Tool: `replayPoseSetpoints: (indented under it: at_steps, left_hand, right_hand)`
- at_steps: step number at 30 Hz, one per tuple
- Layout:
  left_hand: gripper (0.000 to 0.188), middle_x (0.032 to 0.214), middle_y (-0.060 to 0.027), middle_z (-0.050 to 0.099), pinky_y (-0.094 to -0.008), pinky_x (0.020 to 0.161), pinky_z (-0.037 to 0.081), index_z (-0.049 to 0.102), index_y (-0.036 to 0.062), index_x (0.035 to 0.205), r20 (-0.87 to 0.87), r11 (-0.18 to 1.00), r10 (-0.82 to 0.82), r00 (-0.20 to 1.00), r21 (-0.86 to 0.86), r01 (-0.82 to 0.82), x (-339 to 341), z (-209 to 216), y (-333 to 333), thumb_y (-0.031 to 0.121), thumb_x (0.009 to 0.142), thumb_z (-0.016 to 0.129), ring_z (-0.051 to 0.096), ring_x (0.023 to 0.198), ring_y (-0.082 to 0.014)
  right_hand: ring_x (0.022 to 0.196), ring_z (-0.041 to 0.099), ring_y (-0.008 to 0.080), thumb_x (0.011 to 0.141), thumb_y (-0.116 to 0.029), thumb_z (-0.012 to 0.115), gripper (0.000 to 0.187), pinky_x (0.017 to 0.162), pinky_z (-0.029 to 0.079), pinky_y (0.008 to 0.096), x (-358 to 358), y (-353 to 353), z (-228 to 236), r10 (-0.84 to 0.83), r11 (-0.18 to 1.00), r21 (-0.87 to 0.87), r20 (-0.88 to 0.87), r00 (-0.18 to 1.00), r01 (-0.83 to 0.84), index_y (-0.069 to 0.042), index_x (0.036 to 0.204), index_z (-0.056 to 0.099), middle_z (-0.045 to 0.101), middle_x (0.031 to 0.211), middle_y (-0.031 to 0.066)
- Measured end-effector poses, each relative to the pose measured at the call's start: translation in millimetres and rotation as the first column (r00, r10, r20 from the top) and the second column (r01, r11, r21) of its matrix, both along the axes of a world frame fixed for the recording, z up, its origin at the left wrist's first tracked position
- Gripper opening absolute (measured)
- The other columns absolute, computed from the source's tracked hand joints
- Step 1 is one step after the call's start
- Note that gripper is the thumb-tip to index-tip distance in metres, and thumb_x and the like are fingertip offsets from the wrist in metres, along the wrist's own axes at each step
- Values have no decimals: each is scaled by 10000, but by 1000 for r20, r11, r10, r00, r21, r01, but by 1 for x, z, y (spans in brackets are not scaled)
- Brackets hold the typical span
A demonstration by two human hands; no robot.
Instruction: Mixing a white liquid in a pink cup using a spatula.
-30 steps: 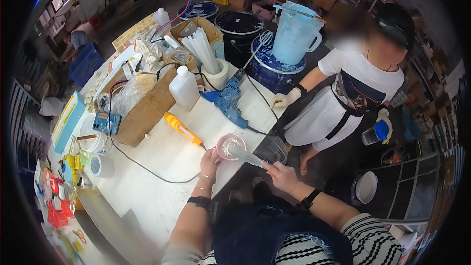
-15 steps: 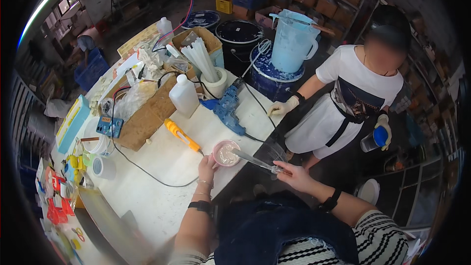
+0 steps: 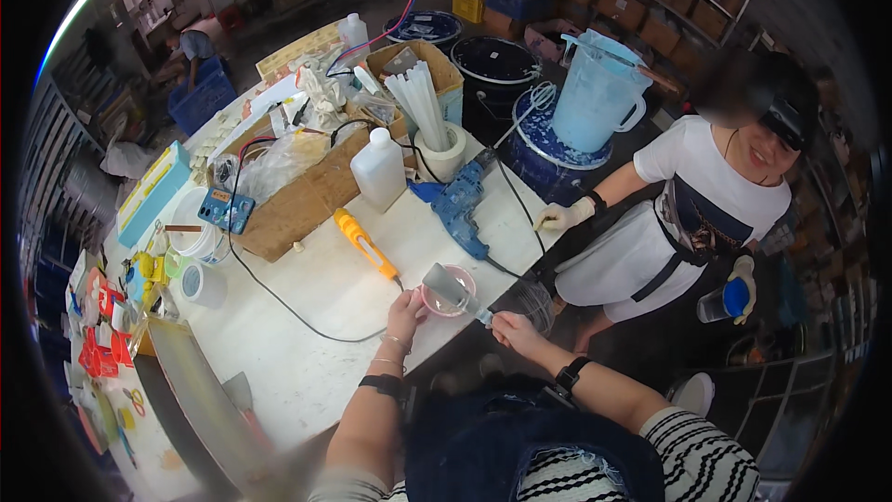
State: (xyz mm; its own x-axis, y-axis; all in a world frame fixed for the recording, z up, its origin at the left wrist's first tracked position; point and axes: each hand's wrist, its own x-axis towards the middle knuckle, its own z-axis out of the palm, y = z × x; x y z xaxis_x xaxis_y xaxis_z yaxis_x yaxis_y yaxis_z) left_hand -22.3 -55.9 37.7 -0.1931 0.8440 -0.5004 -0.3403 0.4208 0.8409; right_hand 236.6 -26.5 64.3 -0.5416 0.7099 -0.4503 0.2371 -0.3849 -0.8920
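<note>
At the table's near edge, my left hand point(image 3: 403, 314) grips the side of a small pink bowl point(image 3: 429, 302) with a pale paste inside. My right hand point(image 3: 517, 332) is closed round the handle of a putty knife point(image 3: 448, 286). Its flat grey blade lies over the bowl and hides part of the paste. Just beyond the bowl is a yellow-orange hand tool point(image 3: 365, 242) with a cord. Farther right, a blue power drill point(image 3: 462, 209) lies with a whisk-like mixing rod point(image 3: 530, 109) fitted, reaching past the table edge.
A white plastic bottle point(image 3: 379, 169) stands beside a cardboard box point(image 3: 297, 200) of bags. Across the corner, a co-worker's gloved hand point(image 3: 565, 215) rests near the edge; the other holds a blue-lidded jar point(image 3: 723, 301). A blue pitcher point(image 3: 599, 93) stands on a drum.
The putty knife has swung from pointing into the bowl from the right to lying over it, blade face up. My right hand has moved left, closer to the bowl. The view has shifted.
</note>
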Motion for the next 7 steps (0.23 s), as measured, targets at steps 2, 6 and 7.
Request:
replayPoseSetpoints:
  at_steps: [2,6,7]
  left_hand:
    - [287,990,-8,600,-310,774,454,587,84,1005,-9,999,-38,999,32,38,3,0,6,348,913,526,541,942,-129]
    - [271,1002,-25,604,-327,771,463,574,86,1047,-17,998,-56,998,-42,55,13,5,21,313,901,550,549,962,-144]
    - [271,1002,-25,604,-327,771,463,574,86,1047,-17,994,-112,994,3,112,25,13,50,313,901,550,549,962,-144]
  right_hand:
    - [566,454,51,949,-281,468,275,529,378,212,4,6,3,-13,1000,11,83,996,12,-42,903,596,501,633,-21]
    - [582,495,75,913,-282,521,266,554,405,245,17,10,-14,-59,991,128,110,992,44,-38,872,619,528,624,-17]
    - [580,501,78,909,-283,522,249,555,407,246,9,10,-12,-15,971,237,142,990,-19,-61,870,627,524,616,-23]
